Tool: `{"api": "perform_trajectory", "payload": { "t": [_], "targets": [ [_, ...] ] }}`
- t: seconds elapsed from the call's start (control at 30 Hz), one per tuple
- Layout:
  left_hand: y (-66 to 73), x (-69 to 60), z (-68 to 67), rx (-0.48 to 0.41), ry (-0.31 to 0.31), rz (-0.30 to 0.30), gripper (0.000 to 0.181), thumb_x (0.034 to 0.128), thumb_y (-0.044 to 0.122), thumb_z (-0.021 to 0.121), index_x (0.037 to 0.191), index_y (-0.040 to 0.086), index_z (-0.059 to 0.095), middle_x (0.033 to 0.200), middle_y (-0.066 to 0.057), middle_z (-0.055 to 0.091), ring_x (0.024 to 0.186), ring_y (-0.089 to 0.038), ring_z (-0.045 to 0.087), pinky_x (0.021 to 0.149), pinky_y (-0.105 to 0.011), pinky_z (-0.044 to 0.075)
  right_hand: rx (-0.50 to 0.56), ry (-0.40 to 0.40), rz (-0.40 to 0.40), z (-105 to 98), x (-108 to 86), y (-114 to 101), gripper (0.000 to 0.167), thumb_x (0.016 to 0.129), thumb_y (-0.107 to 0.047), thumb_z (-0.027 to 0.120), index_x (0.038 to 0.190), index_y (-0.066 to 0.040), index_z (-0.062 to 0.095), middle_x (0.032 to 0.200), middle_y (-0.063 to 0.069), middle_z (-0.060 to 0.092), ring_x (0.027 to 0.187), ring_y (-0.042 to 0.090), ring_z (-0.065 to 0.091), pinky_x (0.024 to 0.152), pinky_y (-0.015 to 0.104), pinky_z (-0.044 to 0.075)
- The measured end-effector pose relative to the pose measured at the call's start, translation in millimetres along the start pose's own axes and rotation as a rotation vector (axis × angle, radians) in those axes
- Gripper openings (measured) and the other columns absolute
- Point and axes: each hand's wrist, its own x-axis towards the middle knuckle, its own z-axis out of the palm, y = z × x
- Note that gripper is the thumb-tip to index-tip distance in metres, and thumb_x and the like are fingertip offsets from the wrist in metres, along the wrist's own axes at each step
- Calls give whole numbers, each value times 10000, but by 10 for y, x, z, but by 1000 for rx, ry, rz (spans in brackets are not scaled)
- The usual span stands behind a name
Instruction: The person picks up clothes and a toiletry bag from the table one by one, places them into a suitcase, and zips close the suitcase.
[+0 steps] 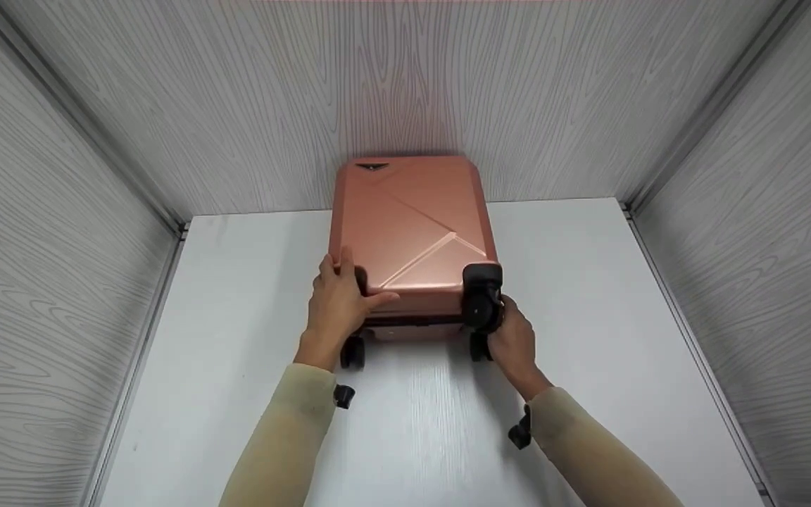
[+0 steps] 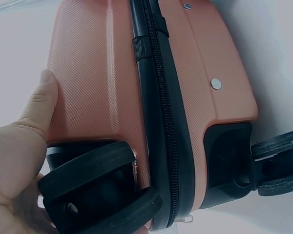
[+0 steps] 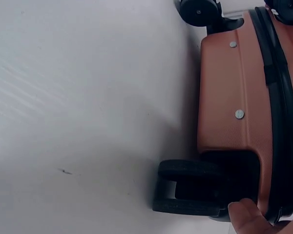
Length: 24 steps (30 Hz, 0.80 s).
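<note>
A rose-pink hard-shell suitcase (image 1: 412, 218) lies flat on the white surface, its wheeled end towards me. My left hand (image 1: 335, 299) grips the near left corner; the left wrist view shows the thumb (image 2: 45, 100) on the shell and the other fingers partly hidden behind a black double wheel (image 2: 95, 168). At the near right corner, my right hand (image 1: 514, 334) holds the side beside the black wheels (image 1: 483, 310). Only some fingertips (image 3: 241, 212) show in the right wrist view, by the lower wheel (image 3: 190, 168). A black zipper (image 2: 161, 83) runs around the case.
The white tabletop (image 1: 258, 282) spreads around the suitcase. A grey wood-grain wall (image 1: 236, 105) stands at its far end, with side panels (image 1: 46, 282) at left and right. Small black devices (image 1: 519, 433) sit at both wrists.
</note>
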Motion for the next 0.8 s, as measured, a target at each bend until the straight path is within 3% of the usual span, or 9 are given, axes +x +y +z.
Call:
{"api": "perform_trajectory", "payload": {
  "t": [0.13, 0.27, 0.37, 0.47, 0.57, 0.8],
  "targets": [
    [-10, -11, -5, 7, 10, 2, 1268, 787, 778, 739, 1704, 158, 123, 1690, -325, 162, 1474, -560, 366, 1077, -673, 462, 37, -26, 82, 16, -52, -5, 398, 1091, -273, 501, 1327, 34, 594, 1106, 252, 740, 990, 414, 723, 843, 552, 545],
    [-33, -19, -9, 0, 0, -10, 1285, 775, 788, 738, 1708, 167, 109, 1702, -312, 145, 1487, -555, 349, 1090, -684, 445, 181, -84, 196, 42, -101, 14, 379, 1128, -382, 420, 1193, -40, 568, 987, 220, 745, 818, 330, 724, 674, 402, 541],
    [-45, -19, -5, -7, 3, -9, 1281, 772, 791, 738, 1705, 171, 117, 1703, -308, 144, 1484, -557, 351, 1085, -688, 446, 282, -108, 237, 68, -128, 21, 383, 1135, -405, 410, 1114, -60, 574, 942, 213, 742, 791, 355, 738, 601, 329, 530],
    [-46, -16, 4, -13, 10, -5, 1269, 773, 787, 742, 1701, 174, 130, 1698, -309, 153, 1479, -556, 357, 1084, -686, 449, 301, -118, 231, 97, -148, 17, 329, 1122, -322, 449, 1062, -56, 632, 934, 184, 742, 823, 375, 740, 614, 307, 531],
    [-41, -8, 10, -15, 11, 3, 1266, 779, 781, 745, 1699, 165, 132, 1695, -314, 157, 1478, -557, 357, 1084, -687, 448, 253, -122, 203, 114, -157, 13, 243, 1067, -226, 510, 1020, -50, 672, 941, 181, 741, 813, 322, 702, 666, 346, 529],
    [-40, -3, 22, -15, 19, 14, 1262, 786, 781, 744, 1697, 152, 138, 1692, -317, 165, 1469, -567, 360, 1066, -702, 453, 140, -60, 146, 72, -63, 85, 195, 977, -265, 643, 966, -77, 694, 1001, 145, 752, 914, 285, 652, 863, 495, 530]
  ]
}}
